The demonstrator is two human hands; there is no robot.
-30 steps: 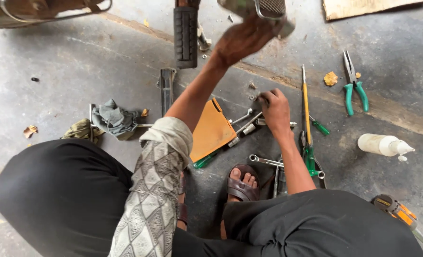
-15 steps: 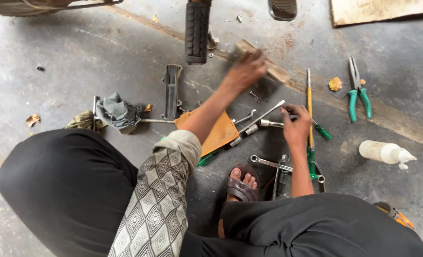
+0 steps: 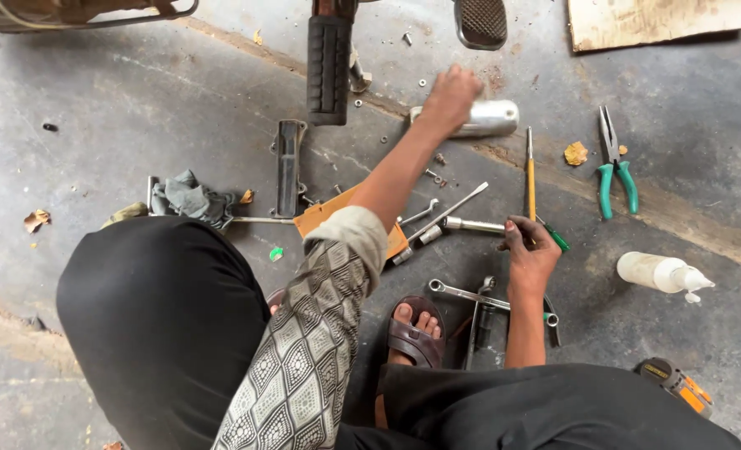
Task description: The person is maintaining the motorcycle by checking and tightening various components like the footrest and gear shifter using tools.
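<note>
My left hand (image 3: 452, 93) has come down from overhead and now presses the silver cover (image 3: 480, 118) onto the floor, grip closed on its end. My right hand (image 3: 530, 250) has slid off the socket wrench (image 3: 467, 225), fingers loosely curled, holding nothing I can see.

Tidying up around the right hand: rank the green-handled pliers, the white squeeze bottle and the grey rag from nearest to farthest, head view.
From the right hand:
1. White squeeze bottle, on its right.
2. Green-handled pliers, up and right; close to the bottle's distance.
3. Grey rag, far across to the left.

One head-worn camera looks steeply down, close above the concrete floor (image 3: 137, 108).
</note>
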